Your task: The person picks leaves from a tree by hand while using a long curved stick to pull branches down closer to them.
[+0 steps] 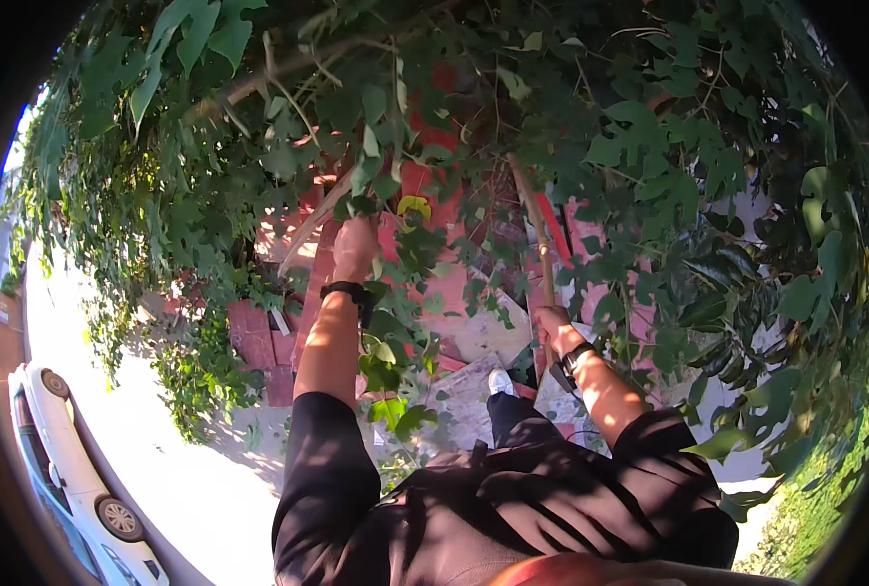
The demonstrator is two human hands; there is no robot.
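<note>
My left hand (pixel 355 246) is raised among the hanging leaves, with a dark band on the wrist. It looks closed like a fist, but leaves cover the fingertips and I cannot make out what is in them. Beside it slants a pale bare branch (pixel 315 223). Lower and to the right, my right hand (pixel 555 328) is wrapped round a long wooden stick (pixel 535 217), which runs up into the foliage. A dark watch (pixel 578 355) sits on that wrist. Green lobed leaves (pixel 388 371) hang between my forearms.
Dense leafy branches (pixel 640 137) spread overhead and on both sides. Beneath lie red boards (pixel 250 335) and grey slabs (pixel 469 391), with my white shoe (pixel 501 382) among them. A white car (pixel 93 479) stands on the sunlit pavement at left. Grass (pixel 810 523) grows at lower right.
</note>
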